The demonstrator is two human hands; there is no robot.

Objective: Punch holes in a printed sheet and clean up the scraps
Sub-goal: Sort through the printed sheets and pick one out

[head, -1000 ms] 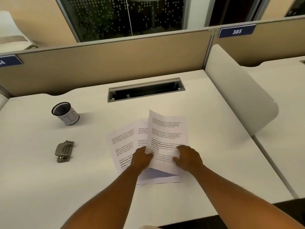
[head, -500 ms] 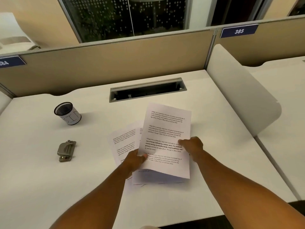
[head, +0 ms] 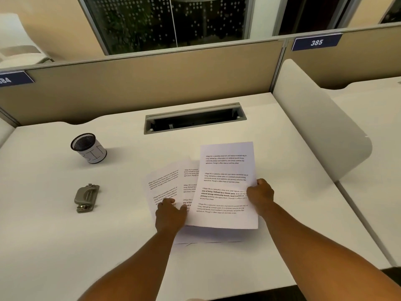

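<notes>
My right hand (head: 260, 195) grips the right edge of one printed sheet (head: 225, 170) and holds it a little above the white desk (head: 65, 246). Beneath it lies a loose fan of other printed sheets (head: 167, 183). My left hand (head: 171, 213) rests on that fan with fingers spread flat, beside the lifted sheet's left edge. A grey metal hole punch (head: 86, 198) lies on the desk to the left, well apart from both hands. A small black mesh cup wrapped in white paper lettered "BIN" (head: 89, 148) stands behind the punch.
A grey cable slot (head: 195, 118) opens in the desk behind the papers. A tan partition (head: 141, 83) closes the back. A white curved divider (head: 321, 127) walls off the right side, with another desk (head: 375, 127) beyond it.
The top sheet has moved right and further off the pile in my right hand. My left hand has let go of it and now presses on the sheets beneath.
</notes>
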